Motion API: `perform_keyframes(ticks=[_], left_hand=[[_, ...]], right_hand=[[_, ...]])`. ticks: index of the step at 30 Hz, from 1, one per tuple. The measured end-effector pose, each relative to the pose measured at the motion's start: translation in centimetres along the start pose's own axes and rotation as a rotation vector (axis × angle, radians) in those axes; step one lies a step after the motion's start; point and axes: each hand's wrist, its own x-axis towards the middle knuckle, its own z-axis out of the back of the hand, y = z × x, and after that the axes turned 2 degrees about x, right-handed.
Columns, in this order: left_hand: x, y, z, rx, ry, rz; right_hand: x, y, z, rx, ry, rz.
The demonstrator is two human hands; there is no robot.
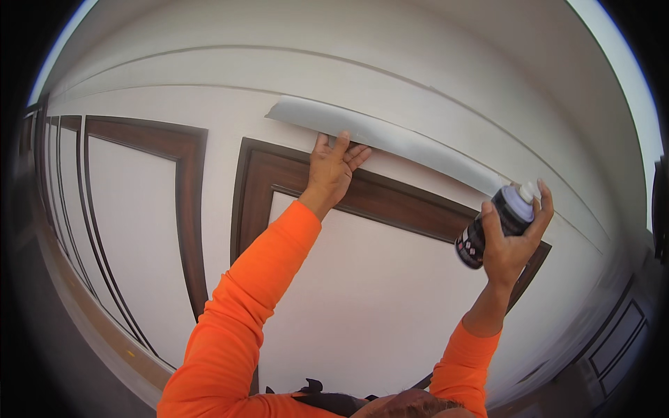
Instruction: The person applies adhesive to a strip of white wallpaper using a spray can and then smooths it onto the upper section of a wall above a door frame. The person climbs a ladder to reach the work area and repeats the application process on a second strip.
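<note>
My left hand [333,169] is raised overhead and presses its fingers against the lower edge of a long grey strip [390,139] lying flat on the white wall above a dark brown frame [362,191]. Further right, my right hand [514,237] grips a dark spray can [495,223] with a white nozzle, my forefinger resting on top. The can's nozzle sits close to the right end of the grey strip. Both arms wear orange sleeves.
White panels edged with brown trim [185,202] cover the wall to the left. Curved white mouldings [418,76] run above the strip. A darker panelled door [617,341] stands at the lower right.
</note>
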Motion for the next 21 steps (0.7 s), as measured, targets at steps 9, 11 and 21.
perform_keyframes(ticks=[9,11,21], left_hand=[[0.1,0.1,-0.2,0.044,-0.028,-0.008],[0.0,0.0,-0.5,0.042,-0.038,-0.009],[-0.5,-0.4,-1.1,0.081,-0.059,-0.003]], right_hand=[[-4.9,-0.6,4.2,0.036,-0.027,-0.080],[-5.2,-1.0,4.9,0.027,-0.039,-0.077],[-6.2,-1.6,7.7,0.000,-0.077,-0.119]])
